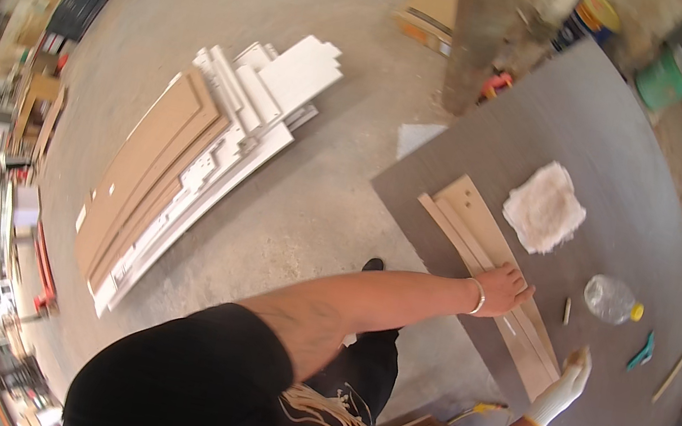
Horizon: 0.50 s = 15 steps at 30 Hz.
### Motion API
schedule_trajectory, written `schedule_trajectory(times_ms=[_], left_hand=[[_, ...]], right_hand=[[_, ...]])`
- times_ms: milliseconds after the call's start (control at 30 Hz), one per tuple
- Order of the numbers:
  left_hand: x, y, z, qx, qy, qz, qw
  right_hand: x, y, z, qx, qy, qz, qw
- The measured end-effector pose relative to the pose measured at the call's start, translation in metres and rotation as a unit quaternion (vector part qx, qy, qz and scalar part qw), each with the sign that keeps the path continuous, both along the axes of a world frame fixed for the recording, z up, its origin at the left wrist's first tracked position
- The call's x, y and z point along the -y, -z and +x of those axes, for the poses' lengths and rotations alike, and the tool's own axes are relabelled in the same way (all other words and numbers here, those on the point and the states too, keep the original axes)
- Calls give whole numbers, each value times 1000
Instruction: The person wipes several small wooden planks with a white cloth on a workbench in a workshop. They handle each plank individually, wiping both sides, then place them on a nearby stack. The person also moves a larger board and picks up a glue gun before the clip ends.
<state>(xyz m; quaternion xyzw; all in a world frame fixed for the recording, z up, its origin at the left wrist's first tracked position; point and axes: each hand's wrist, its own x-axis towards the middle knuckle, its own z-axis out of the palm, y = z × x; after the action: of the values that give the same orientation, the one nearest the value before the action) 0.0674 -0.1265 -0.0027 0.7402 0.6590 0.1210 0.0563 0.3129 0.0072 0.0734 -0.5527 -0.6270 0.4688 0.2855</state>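
Along the table edge (404,209), boards (469,221) perhaps touch right hand (561,391).

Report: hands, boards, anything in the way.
Left hand on wooden boards; gloved right hand at their near end, grip unclear. Boards on grey tabletop. White cloth, clear bottle alongside, not on them.

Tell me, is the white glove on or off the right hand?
On: the right hand wears the white glove, its cuff ending near the wrist.
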Motion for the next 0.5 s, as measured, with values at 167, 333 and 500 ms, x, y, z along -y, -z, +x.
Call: schedule_trajectory(times_ms=[167,333,500], left_hand=[[-22,24,11,-9,12,-62,998],[-8,23,19,-25,-13,-34,999],[107,-27,27,66,-62,6,996]], right_hand=[[76,33,4,59,17,30,998],[173,62,-2,-110,-27,-79,990],[250,46,0,-103,-121,-333,929]])
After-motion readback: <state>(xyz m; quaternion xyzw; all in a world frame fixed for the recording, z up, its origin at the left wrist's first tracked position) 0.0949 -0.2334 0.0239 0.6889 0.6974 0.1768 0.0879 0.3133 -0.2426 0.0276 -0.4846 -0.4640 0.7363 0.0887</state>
